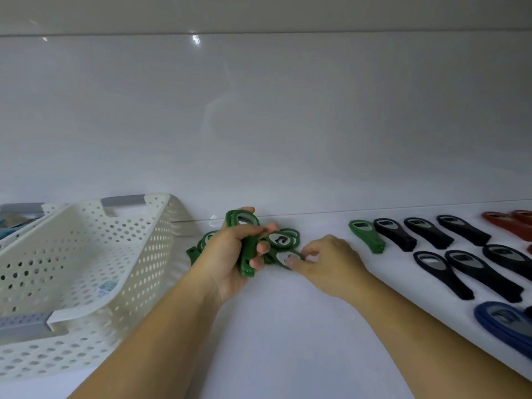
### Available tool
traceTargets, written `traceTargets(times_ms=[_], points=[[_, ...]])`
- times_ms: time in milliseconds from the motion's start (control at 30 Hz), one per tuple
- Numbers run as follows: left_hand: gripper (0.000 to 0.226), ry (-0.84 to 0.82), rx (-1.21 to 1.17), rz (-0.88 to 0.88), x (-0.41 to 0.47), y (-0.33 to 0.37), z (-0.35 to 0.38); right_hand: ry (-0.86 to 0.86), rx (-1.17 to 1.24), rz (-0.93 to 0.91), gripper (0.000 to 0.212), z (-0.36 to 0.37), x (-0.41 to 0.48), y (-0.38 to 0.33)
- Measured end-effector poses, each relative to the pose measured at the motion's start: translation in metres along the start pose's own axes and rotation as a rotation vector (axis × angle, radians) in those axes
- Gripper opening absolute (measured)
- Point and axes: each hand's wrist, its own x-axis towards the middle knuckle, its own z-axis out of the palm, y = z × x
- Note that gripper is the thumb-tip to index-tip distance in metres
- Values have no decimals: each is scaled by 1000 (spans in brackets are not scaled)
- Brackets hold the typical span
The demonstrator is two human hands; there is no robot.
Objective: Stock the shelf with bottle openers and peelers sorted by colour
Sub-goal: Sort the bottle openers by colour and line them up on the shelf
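Beside the white basket (86,254), the left hand (230,254) grips a bundle of green bottle openers (247,240) upright — just right, the right hand (328,263) pinches a loose green opener (283,259) on the shelf (288,326).

We see bright, even, diffuse light with a cool grey cast. Two small glare spots sit high on the glossy back wall (259,110), which places the source overhead. The left hand (230,254), the right hand (331,263) and the green bottle openers (283,240) cast only faint, soft shadows on the shelf (288,326). Wide-angle distortion bows the wall seams and stretches the blurred blue bottle openers (501,321) at the right edge. The basket (138,246) looks slightly soft.
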Motion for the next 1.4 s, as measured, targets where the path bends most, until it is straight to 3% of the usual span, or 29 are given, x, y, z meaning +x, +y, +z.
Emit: traceTargets(times_ms=[67,233,333,400,500,567,633,733,867,1033,1100,1300,1400], points=[[29,17,-24,68,3,-1,1,7,31,-23,38,2,-2,-8],[22,45,-16,173,0,3,4,38,417,31,12,-13,3,4],[19,134,232,273,1,-3,6,240,657,-19,19,-35,3,8],[15,156,426,332,2,-9,8,224,764,-136,22,-46,-3,0],[16,-37,476,241,-7,-19,18,104,798,-298,22,-45,-14,-14],[35,-183,475,130,-12,-26,23,87,709,-325,24,-40,-18,-20],[44,-221,513,98,-15,-28,25,83,709,-293,24,-37,-20,-21],[34,-263,501,100,-18,-29,27,117,889,-174,19,-42,-24,-26],[39,-243,377,109,-20,-36,32,176,762,-99,11,-49,-33,-26],[18,-236,483,388,-29,-46,42,-16,750,-32,9,-51,-81,2],[15,-273,602,475,-35,-51,46,-117,745,-44,19,-54,-97,12],[13,-396,731,583,-53,-60,59,27,541,26,60,-52,-117,22],[14,-440,738,594,-59,-67,63,6,386,-18,49,-56,-128,23]])
